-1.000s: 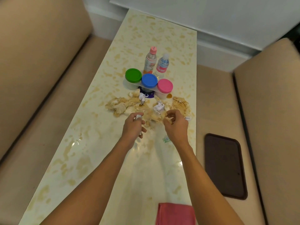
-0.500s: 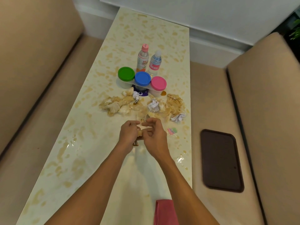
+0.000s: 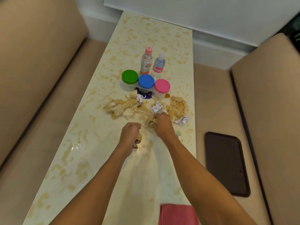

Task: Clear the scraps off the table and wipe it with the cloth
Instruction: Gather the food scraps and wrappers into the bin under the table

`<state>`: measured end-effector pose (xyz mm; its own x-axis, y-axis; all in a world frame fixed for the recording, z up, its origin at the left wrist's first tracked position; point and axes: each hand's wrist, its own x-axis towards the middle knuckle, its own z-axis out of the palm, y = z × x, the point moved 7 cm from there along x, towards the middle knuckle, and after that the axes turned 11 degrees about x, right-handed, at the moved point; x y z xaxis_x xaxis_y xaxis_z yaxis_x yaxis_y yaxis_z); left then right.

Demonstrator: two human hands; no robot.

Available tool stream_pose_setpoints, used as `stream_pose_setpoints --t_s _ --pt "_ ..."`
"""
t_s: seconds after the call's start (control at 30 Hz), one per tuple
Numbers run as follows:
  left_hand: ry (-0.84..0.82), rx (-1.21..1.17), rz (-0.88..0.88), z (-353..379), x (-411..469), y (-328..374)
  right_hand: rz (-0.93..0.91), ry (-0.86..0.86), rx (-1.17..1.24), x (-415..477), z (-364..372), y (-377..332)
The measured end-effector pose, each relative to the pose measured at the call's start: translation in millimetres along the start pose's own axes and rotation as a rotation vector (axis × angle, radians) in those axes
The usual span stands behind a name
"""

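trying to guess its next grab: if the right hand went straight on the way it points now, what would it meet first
Probably the crumpled white paper ball, just beyond the right hand, whose fingers curl on a tan scrap. Past it stands the pink-lidded jar; depth is hard to judge.

The only view, a wide-angle camera on the person's head, looks forward and steeply down along the table (image 3: 90, 143) from its near end, close above the left hand (image 3: 129, 135) and right hand (image 3: 162, 125), with padded benches (image 3: 40, 78) at both edges.
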<state>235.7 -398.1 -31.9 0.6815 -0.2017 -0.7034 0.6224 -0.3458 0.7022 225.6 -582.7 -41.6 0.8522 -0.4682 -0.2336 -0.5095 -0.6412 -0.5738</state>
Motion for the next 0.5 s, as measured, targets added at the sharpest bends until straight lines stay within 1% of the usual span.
stream_pose_setpoints --t_s 0.1,0.17,0.2,0.27,0.33,0.4,0.5 --pt "-0.022 0.000 0.019 2.2 -5.1 3.7 -0.002 0.069 0.092 -7.2 -4.7 2.2" --pt "-0.024 0.006 0.034 3.5 -6.4 4.8 -0.013 0.161 0.195 -19.5 -17.9 -2.4" --pt "-0.015 0.009 0.039 3.6 -6.2 5.0 -0.015 0.215 0.265 -28.2 -26.6 -7.2" --pt "0.017 0.013 0.045 4.4 -4.6 4.8 0.017 0.304 0.482 -48.9 -42.2 -16.6" --pt "0.030 0.006 0.038 7.2 -4.2 3.5 0.061 0.350 0.692 -69.2 -49.6 -25.2" --pt "0.004 -0.028 0.027 13.0 -5.0 3.7 0.088 0.344 0.787 -84.2 -47.7 -33.0" --pt "-0.007 -0.049 -0.007 19.2 -5.9 3.1 0.107 0.268 0.826 -100.1 -29.8 -39.4"
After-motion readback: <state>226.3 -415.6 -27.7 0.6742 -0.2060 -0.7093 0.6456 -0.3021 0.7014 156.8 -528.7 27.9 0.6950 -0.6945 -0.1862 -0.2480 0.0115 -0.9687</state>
